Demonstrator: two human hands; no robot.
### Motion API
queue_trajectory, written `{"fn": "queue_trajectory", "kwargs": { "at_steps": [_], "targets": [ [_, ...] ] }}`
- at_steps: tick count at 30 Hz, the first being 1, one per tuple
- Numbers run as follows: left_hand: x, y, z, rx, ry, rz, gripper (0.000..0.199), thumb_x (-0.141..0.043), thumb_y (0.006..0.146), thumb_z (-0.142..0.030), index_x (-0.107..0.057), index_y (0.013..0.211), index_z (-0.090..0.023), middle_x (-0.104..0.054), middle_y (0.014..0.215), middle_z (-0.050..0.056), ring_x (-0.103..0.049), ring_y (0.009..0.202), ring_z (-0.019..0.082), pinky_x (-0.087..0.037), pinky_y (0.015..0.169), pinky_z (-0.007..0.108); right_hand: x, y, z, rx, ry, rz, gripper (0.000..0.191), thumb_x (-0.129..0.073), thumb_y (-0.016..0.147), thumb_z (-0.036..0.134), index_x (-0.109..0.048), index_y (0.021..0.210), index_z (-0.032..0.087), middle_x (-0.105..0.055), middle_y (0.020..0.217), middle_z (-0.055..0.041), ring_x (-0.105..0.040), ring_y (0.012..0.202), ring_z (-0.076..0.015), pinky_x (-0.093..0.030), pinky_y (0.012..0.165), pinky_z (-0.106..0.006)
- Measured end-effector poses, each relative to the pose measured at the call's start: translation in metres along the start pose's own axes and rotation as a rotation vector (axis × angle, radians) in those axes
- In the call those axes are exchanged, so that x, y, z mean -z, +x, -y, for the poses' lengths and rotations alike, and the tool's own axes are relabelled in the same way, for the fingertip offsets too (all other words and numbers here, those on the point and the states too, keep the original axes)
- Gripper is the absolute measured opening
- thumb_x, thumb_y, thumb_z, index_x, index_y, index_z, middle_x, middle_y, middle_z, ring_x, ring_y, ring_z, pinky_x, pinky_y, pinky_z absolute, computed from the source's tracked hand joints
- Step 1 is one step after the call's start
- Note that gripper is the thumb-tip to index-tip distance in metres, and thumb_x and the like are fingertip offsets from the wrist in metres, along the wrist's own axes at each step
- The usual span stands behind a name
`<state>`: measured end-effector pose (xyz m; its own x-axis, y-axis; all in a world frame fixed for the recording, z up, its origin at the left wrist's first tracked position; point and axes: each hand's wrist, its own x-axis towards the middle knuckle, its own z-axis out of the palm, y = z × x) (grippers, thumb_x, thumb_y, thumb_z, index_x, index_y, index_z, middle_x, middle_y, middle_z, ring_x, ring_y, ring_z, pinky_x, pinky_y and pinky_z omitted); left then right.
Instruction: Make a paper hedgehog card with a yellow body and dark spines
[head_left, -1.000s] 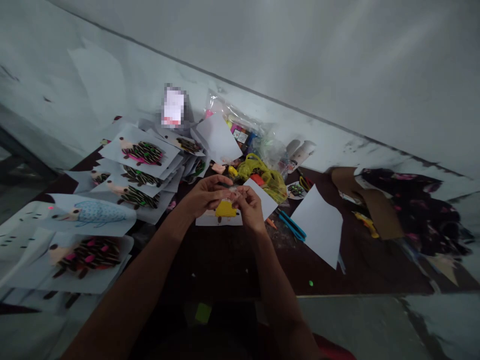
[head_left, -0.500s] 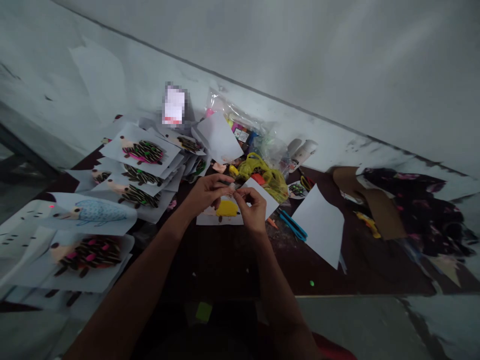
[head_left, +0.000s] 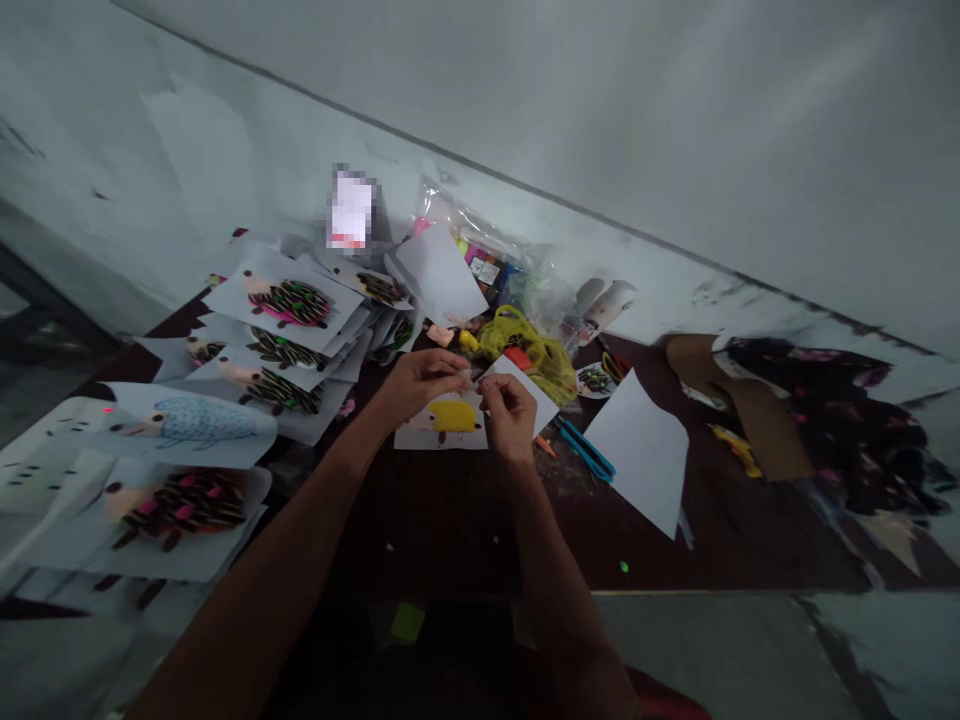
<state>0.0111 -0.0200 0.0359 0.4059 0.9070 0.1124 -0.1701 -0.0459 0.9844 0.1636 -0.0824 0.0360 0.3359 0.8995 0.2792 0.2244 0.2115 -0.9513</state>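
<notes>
My left hand [head_left: 421, 388] is pinched, its fingertips on a small clear or pale bit, too small to name. Just to its right, my right hand [head_left: 508, 408] has thumb and forefinger pressed together on something tiny that I cannot make out. A narrow gap separates the two sets of fingertips. Below them on the dark table lies a white sheet [head_left: 409, 437] with a yellow animal figure [head_left: 454, 416] that has a brown foot. Another white sheet [head_left: 541, 400] lies partly behind my right hand.
Stacked hedgehog pictures [head_left: 289, 300] cover the left side. A yellow mesh bag [head_left: 551, 365] lies behind the hands, blue scissors [head_left: 586, 450] and a blank sheet [head_left: 645, 450] to the right. Dark patterned cloth [head_left: 847, 420] is at the far right.
My right fingertips have moved slightly right, away from my left ones, which they were meeting. More of the yellow figure shows between the hands.
</notes>
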Motion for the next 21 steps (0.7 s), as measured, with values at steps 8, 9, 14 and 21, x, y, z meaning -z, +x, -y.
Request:
{"fn": "queue_trajectory", "kwargs": {
  "at_steps": [8, 9, 14, 21],
  "targets": [
    [0.013, 0.010, 0.016, -0.016, 0.102, -0.178, 0.023, -0.068, 0.076, -0.040, -0.069, 0.077, -0.017, -0.066, 0.067, 0.001, -0.060, 0.063, 0.015, -0.050, 0.062, 0.027, 0.011, -0.013, -0.012, -0.006, -0.226, 0.049, 0.028, -0.065, 0.083, 0.045, -0.074, 0.081, 0.018, -0.072, 0.080, -0.0016, -0.057, 0.067, -0.0142, -0.046, 0.066, -0.027],
    [0.016, 0.011, 0.019, -0.024, 0.156, -0.202, 0.019, -0.067, 0.077, -0.036, -0.069, 0.079, -0.018, -0.063, 0.064, 0.000, -0.058, 0.061, 0.014, -0.049, 0.060, 0.027, 0.013, -0.017, -0.013, -0.003, -0.271, 0.055, 0.026, -0.065, 0.083, 0.043, -0.074, 0.081, 0.019, -0.072, 0.080, -0.0018, -0.056, 0.066, -0.0141, -0.045, 0.066, -0.027],
    [0.031, 0.016, 0.035, -0.180, 0.664, -0.326, 0.017, -0.057, 0.073, -0.015, -0.071, 0.082, -0.017, -0.062, 0.077, 0.003, -0.056, 0.069, 0.016, -0.049, 0.070, 0.032, 0.022, -0.040, -0.012, 0.030, -0.586, 0.140, 0.019, -0.062, 0.089, 0.032, -0.074, 0.082, 0.019, -0.070, 0.081, -0.0028, -0.059, 0.070, -0.0149, -0.044, 0.069, -0.026],
    [0.032, 0.017, 0.041, -0.151, 1.137, -0.155, 0.024, -0.054, 0.091, -0.024, -0.078, 0.093, -0.019, -0.070, 0.097, 0.011, -0.059, 0.100, 0.030, -0.046, 0.092, 0.044, 0.021, -0.058, -0.010, 0.070, -0.934, 0.226, 0.018, -0.058, 0.097, 0.023, -0.075, 0.094, 0.020, -0.071, 0.094, -0.0056, -0.063, 0.084, -0.0172, -0.043, 0.075, -0.026]
  ]
}}
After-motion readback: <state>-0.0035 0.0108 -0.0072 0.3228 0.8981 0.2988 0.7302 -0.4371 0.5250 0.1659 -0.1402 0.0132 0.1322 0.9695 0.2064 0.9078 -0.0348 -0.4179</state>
